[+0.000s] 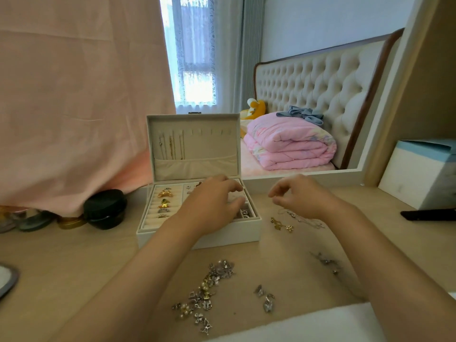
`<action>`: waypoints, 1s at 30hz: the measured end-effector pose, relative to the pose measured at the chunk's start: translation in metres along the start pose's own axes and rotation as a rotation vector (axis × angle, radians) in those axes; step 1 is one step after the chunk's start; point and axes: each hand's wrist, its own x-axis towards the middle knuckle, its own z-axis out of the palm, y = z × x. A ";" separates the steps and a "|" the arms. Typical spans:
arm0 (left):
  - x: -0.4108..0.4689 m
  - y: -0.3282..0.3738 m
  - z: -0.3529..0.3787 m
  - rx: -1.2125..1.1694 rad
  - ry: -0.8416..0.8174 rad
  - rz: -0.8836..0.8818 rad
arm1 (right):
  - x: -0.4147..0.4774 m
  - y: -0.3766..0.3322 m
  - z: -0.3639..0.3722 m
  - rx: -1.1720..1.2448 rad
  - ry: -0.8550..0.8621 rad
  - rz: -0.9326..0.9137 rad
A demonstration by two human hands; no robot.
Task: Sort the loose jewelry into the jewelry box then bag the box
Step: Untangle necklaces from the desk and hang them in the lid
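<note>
The white rectangular jewelry box (197,236) was set on the pale wooden table (74,267), long axis left-right, lid raised at the far side. The left hand (214,201) was spread loosely over its right compartments. The right hand (303,196) was curled just right of it, possibly pinching a thin silver chain (303,219).

White jewelry box (234,233) — lid upright, rings (164,202) in its slots; loose jewelry (207,290) scattered in front.

Your left hand (212,202) hovers over the open jewelry box (234,230), right hand (299,196) just right of it; loose jewelry (207,290) lies nearer.
</note>
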 end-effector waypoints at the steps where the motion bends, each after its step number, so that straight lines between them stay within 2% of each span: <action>1: 0.005 0.006 0.002 0.000 -0.001 0.011 | -0.001 0.006 0.000 -0.012 -0.037 0.027; 6: 0.032 0.037 0.017 0.045 -0.115 0.088 | -0.005 0.014 0.002 -0.056 -0.146 0.094; 11: 0.049 0.054 0.030 0.213 -0.278 0.151 | -0.006 0.009 -0.001 -0.118 -0.353 0.205; 15: 0.052 0.064 0.036 0.279 -0.433 0.149 | -0.008 0.011 -0.004 -0.162 -0.369 0.222; 19: 0.052 0.066 0.042 0.254 -0.443 0.135 | -0.009 0.019 -0.006 -0.101 -0.360 0.200; 22: 0.052 0.062 0.043 0.134 -0.366 0.094 | -0.008 0.023 -0.014 0.110 -0.266 0.142; 26: 0.050 0.061 0.039 -0.305 -0.166 -0.019 | -0.008 0.015 -0.021 0.471 -0.080 0.068; 30: 0.049 0.058 0.028 -0.564 -0.063 -0.125 | -0.007 0.003 -0.021 0.664 0.005 0.013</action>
